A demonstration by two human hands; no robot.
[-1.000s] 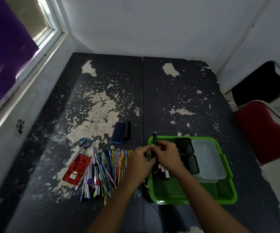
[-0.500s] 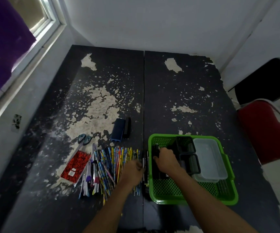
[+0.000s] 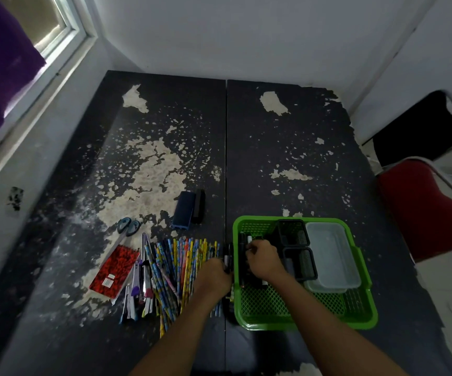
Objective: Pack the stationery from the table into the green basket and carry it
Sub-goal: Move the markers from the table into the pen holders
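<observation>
The green basket (image 3: 360, 320) sits on the table at the near right. Inside its left part, my right hand (image 3: 263, 260) curls its fingers round black markers (image 3: 242, 267) lying on the mesh floor. Just outside the basket's left wall, my left hand (image 3: 214, 275) grips a few dark markers (image 3: 228, 256) at the right end of a row of patterned pencils (image 3: 184, 263). Farther left lie pens and cutters (image 3: 138, 286), a red notebook (image 3: 115, 271), scissors (image 3: 128, 226) and a blue eraser block (image 3: 183, 210).
The basket also holds two black mesh pen cups (image 3: 292, 232) and a clear lidded container (image 3: 330, 259). A wall and window run along the left of the worn black table (image 3: 287, 137). A red chair (image 3: 422, 210) stands off the right edge.
Both hands held one black marker above the basket's left rim. My right hand has gone down into the basket with it, and my left hand has moved back to the markers beside the pencils.
</observation>
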